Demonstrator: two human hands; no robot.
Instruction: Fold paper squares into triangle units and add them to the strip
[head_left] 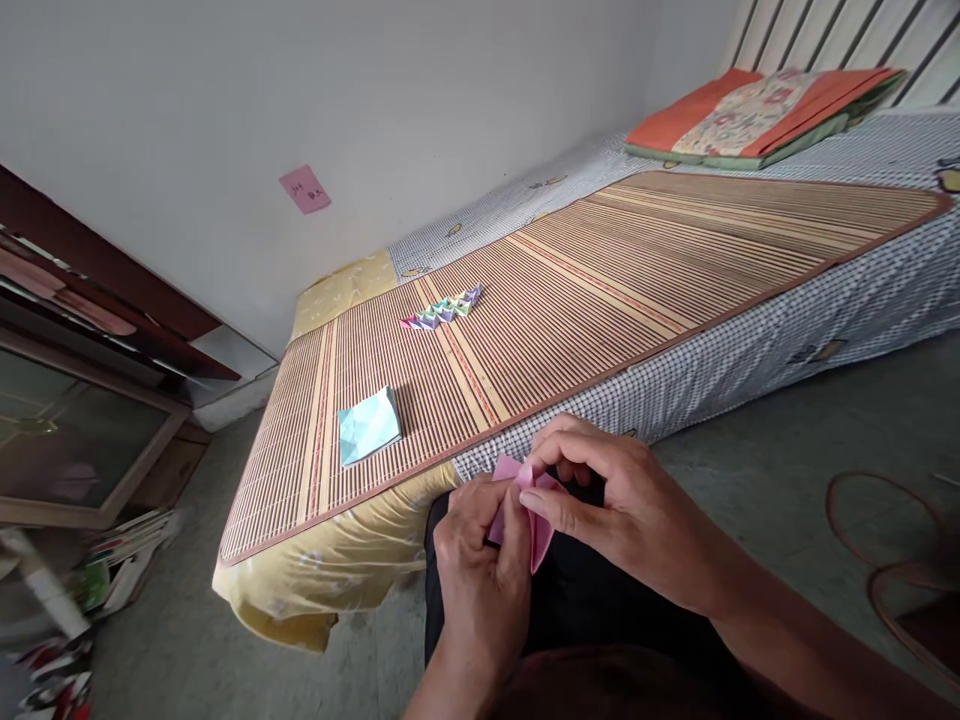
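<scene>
A small piece of pink paper [538, 540] is pinched between both hands over my dark-trousered lap, near the bed's front edge. My left hand [480, 580] grips its lower left side with fingers curled. My right hand [622, 505] presses thumb and forefinger on its top fold. On the bamboo mat [600, 280] lie a stack of light blue paper sheets [367, 427] and a row of small folded paper pieces [444, 308] in pink, purple, green and blue.
The bed has a yellow end cover [322, 590] and checked sheet [787, 350]. An orange folded pillow [757, 112] lies at the far end. A pink note [305, 188] sticks on the wall. A glass-fronted cabinet [67, 440] and books [120, 570] stand left. Hoops [892, 540] lie on the floor right.
</scene>
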